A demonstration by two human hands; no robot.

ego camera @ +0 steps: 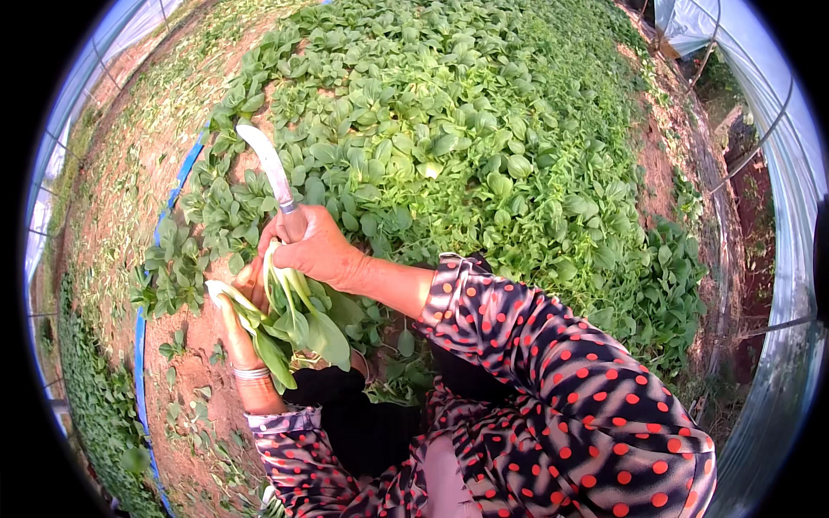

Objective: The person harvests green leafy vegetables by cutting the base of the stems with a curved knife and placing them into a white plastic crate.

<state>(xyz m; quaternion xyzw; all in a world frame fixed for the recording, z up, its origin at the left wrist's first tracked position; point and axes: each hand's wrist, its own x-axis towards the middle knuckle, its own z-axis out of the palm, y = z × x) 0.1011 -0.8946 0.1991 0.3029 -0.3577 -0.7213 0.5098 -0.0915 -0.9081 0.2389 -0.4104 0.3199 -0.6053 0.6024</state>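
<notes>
My right hand (320,249) is closed round the handle of a curved-blade knife (269,162), its blade pointing up and away from me. The same hand's thumb lies against the pale stems of a leafy green plant (299,304), which looks like bok choy. Lower and to the left, my left hand (238,324), with bangles at the wrist, holds leafy greens (272,353) with white stem bases. The two hands are close together, and leaves partly hide the left fingers. Rooted leafy greens (227,207) stand just beyond the hands.
A dense bed of leafy greens (447,129) spreads ahead and to the right. A blue hose or strip (140,362) runs along the left over bare soil (188,356). Cut leaves litter the ground (149,162) beyond it. Plastic sheeting on curved poles (787,259) borders both sides.
</notes>
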